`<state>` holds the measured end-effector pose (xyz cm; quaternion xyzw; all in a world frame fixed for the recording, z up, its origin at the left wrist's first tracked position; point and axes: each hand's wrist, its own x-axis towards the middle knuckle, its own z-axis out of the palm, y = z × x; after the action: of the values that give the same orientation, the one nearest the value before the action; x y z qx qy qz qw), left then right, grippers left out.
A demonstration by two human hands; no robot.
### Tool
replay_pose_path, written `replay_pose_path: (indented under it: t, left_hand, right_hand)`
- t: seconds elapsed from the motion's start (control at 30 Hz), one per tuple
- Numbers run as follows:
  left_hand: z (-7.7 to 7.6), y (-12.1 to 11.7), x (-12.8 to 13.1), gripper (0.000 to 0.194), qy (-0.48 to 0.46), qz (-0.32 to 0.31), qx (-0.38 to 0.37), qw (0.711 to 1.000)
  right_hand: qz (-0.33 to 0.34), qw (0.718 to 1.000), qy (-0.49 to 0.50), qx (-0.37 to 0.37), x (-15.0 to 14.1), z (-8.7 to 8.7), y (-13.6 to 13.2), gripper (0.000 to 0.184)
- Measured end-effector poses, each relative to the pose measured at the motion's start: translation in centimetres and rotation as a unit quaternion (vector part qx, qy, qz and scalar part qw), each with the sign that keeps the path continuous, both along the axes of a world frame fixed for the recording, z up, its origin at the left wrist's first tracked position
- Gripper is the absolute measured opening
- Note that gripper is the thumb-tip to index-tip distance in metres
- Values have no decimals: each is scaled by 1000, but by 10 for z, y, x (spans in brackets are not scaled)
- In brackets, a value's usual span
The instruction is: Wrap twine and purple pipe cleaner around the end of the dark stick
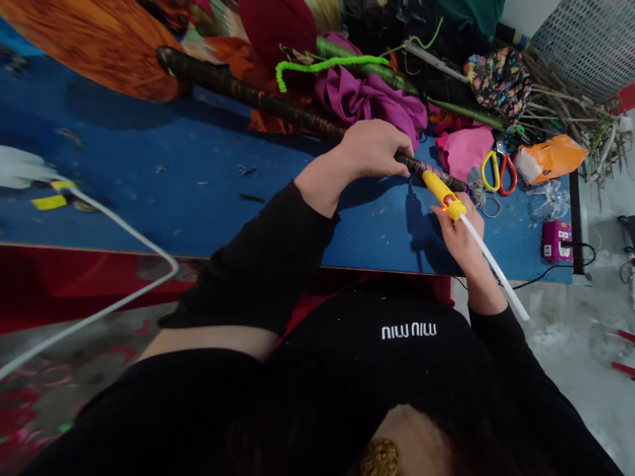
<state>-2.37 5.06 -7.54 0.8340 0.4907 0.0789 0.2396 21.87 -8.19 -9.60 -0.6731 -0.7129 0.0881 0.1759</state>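
My left hand (374,151) is closed around a long dark stick (258,100), which lies slantwise over the table and passes under my fingers. In my right hand (461,231) is a yellow hot glue gun (441,194), a small light glowing on its body. A white glue stick (496,268) sticks out of its rear end toward me. The gun's front end is close to the stick, just right of my left hand; whether they touch I cannot tell. My right fingers are partly hidden behind the gun.
On the blue table (198,192) lie purple cloth (367,96), a bright green pipe cleaner (332,64), scissors (499,173) with yellow and red handles, an orange packet (555,158) and a purple power box (556,241). A white cord (133,231) hangs at the left.
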Motion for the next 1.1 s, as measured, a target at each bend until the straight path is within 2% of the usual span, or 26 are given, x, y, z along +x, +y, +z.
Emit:
replay_pose_path:
  t: [0.2,0.57,0.77,1.1]
  left_hand:
    - [4,-2,1,52,14,-2,3,1000]
    - [-13,5,-2,46,-16,8,8,1000]
    - [-11,4,-2,49,0,7,11,1000]
    - [-12,5,-2,44,-16,9,5,1000]
  right_hand:
    - [-2,1000,-2,-8,-1,2,-1,32]
    - [0,1000,5,11,0,-2,-4,35]
    - [-4,1000,-5,17,0,-4,-5,32]
    - [-20,1000,-20,-10,2,1,-6,29]
